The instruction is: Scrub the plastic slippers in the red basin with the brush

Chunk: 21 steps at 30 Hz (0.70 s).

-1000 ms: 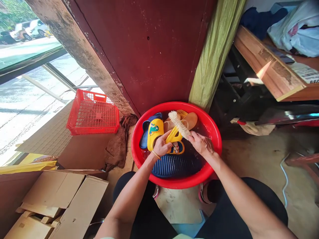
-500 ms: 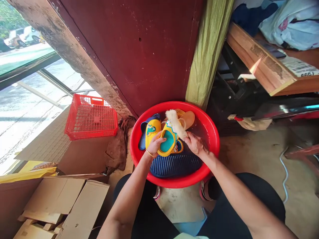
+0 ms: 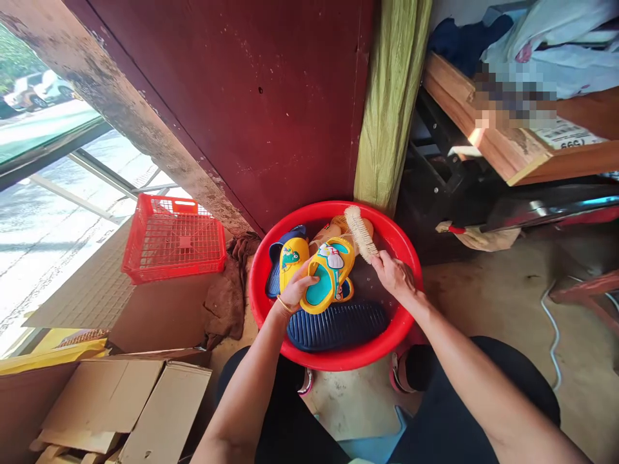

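Note:
My left hand [image 3: 296, 290] grips a yellow slipper [image 3: 344, 258] with a teal insole and a cartoon figure on its strap, held over a red basin [image 3: 416, 270]. In my right hand [image 3: 393, 274] is a scrub brush [image 3: 360, 233] with pale bristles, just right of the slipper and apart from it. Another yellow slipper [image 3: 291, 258] with a green dinosaur sits beside my left hand. A dark blue slipper [image 3: 338, 327] lies sole up at the basin's near side. More blue and tan footwear is partly hidden behind.
At left, a red plastic crate [image 3: 176, 241] rests by cardboard boxes [image 3: 101, 393] and a brown cloth [image 3: 227, 296]. A dark red panel [image 3: 232, 96] and a greenish covered post [image 3: 391, 109] stand behind the basin. A wooden shelf [image 3: 503, 145] juts in at right.
The brush has come off the slipper's strap and moved right, so the strap's cartoon figure now shows. My left hand keeps hold of the slipper. The camera view has shifted slightly.

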Each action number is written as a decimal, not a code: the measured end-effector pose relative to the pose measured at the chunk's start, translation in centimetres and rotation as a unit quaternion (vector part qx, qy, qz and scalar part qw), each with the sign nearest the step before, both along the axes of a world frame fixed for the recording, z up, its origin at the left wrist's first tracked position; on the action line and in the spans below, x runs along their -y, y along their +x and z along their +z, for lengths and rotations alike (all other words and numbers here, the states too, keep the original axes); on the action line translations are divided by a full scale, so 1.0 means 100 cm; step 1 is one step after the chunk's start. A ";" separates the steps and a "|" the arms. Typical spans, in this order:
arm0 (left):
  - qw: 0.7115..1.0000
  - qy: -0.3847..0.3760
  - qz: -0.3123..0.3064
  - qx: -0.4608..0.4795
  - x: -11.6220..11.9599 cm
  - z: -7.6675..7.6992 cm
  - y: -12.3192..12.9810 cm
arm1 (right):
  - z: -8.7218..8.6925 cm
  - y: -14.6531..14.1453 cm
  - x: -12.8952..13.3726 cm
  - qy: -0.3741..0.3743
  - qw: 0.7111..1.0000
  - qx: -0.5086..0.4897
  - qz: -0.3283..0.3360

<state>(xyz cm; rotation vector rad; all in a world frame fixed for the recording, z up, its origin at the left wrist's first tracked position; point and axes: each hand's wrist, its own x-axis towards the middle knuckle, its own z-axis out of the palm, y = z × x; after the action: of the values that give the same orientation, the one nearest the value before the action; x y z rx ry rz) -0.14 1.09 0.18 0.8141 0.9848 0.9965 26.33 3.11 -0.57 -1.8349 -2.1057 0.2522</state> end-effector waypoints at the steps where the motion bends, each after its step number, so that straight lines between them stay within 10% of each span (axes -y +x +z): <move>1: 0.999 0.023 -0.005 -0.022 0.001 -0.002 0.000 | 0.001 0.000 0.000 0.006 1.000 -0.008 0.019; 10: 0.969 0.162 0.000 -0.188 0.002 -0.014 0.001 | 0.001 -0.002 -0.002 -0.026 0.999 -0.036 0.009; 21: 0.982 0.129 0.117 -0.077 0.005 -0.004 0.002 | -0.005 -0.001 0.001 -0.080 0.996 -0.033 0.033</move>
<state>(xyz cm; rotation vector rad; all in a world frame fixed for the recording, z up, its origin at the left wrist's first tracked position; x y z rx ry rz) 0.08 0.64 -0.22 1.0183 1.1158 1.2977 26.18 2.98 -1.04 -1.8195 -2.1572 0.5043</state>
